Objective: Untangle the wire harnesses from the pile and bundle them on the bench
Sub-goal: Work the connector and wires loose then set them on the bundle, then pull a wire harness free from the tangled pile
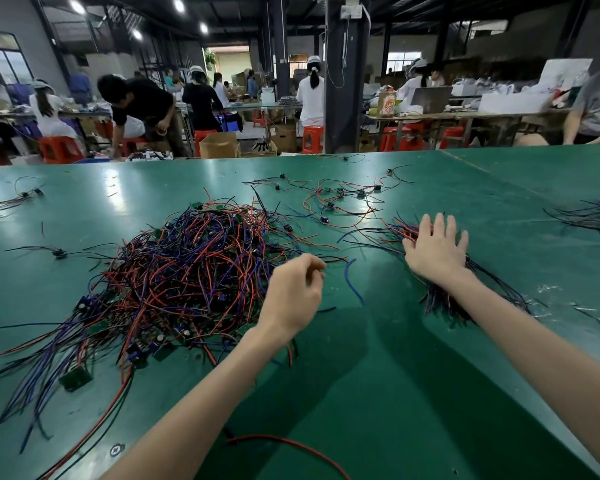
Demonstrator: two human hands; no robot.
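The right hand (437,252) is pressing flat, fingers spread, on the bundle (444,301) at right. The left hand (293,294) is curling beside the centre-left pile (187,271). Holding anything? Can't tell. It's all looking light, floppy, snaggy: best pinching near a connector (324,220).

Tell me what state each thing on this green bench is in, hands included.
pile: tangled, heaped on the bench
bundle: wires aligned, lying under the right hand
right hand: fingers straight, resting flat on the bundle
left hand: fingers curled beside the pile; grip unclear
loose harnesses: scattered singly beyond the pile
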